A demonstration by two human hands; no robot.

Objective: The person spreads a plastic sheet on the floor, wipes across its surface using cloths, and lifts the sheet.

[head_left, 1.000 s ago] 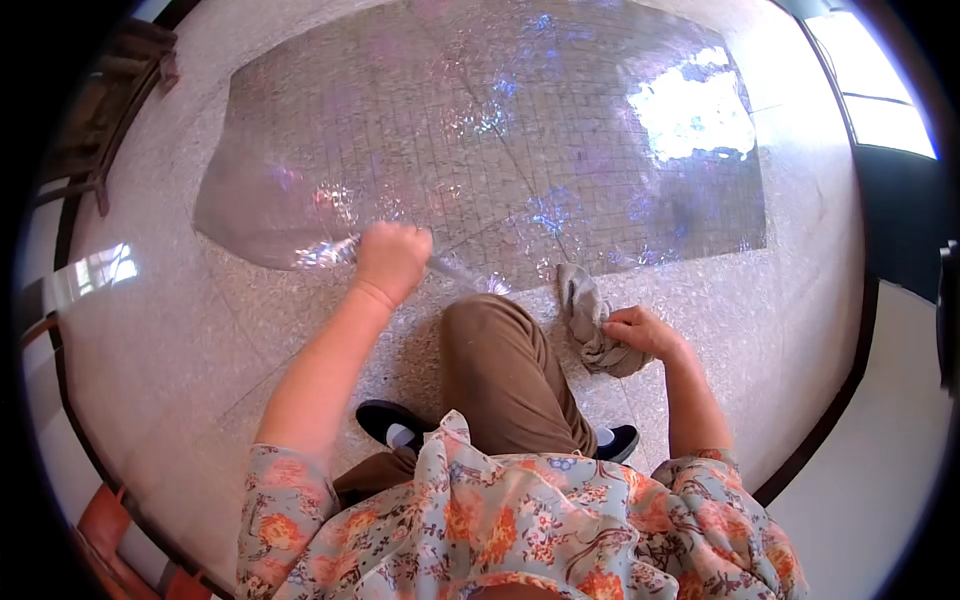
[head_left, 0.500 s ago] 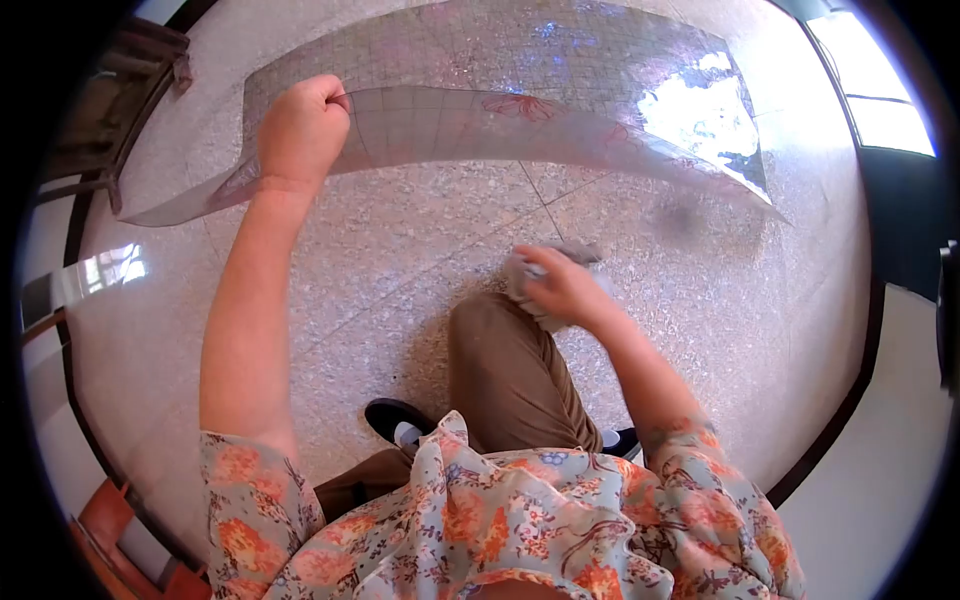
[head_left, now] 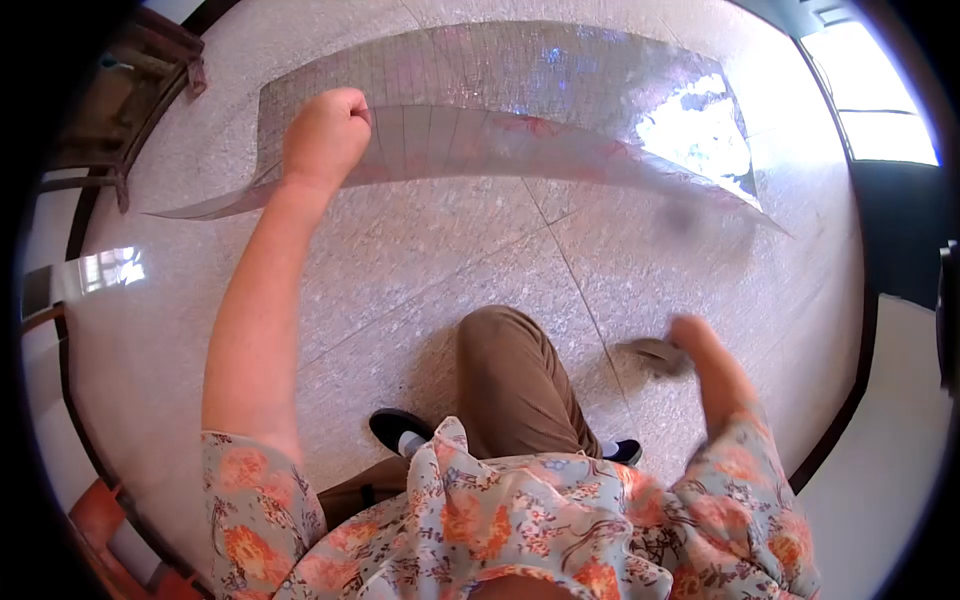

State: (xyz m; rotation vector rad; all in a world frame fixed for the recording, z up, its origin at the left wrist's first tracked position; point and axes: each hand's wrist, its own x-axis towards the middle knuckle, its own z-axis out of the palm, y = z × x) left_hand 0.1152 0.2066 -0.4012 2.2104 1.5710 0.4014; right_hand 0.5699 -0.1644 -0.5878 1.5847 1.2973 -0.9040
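Note:
A clear plastic sheet (head_left: 430, 75) with a grid and faint reddish flower prints lies across the tiled floor in front of me. My left hand (head_left: 325, 138) is closed on its near edge and holds that edge raised, so the front part curves up off the floor. Low on the right, my right hand (head_left: 692, 338) is closed round a grey cloth (head_left: 656, 354), both blurred by motion. The cloth is close above the floor; whether it touches is unclear.
My bent knee (head_left: 503, 350) is in the middle, with a dark shoe (head_left: 398, 428) beside it. Dark wooden furniture (head_left: 130, 100) stands at the upper left and a reddish wooden piece (head_left: 100, 520) at the lower left. Bright light enters by an opening (head_left: 870, 90) at the upper right.
My right hand has swept with the cloth from beside my knee to the right and back toward me. My left hand has shifted slightly right with the sheet's edge.

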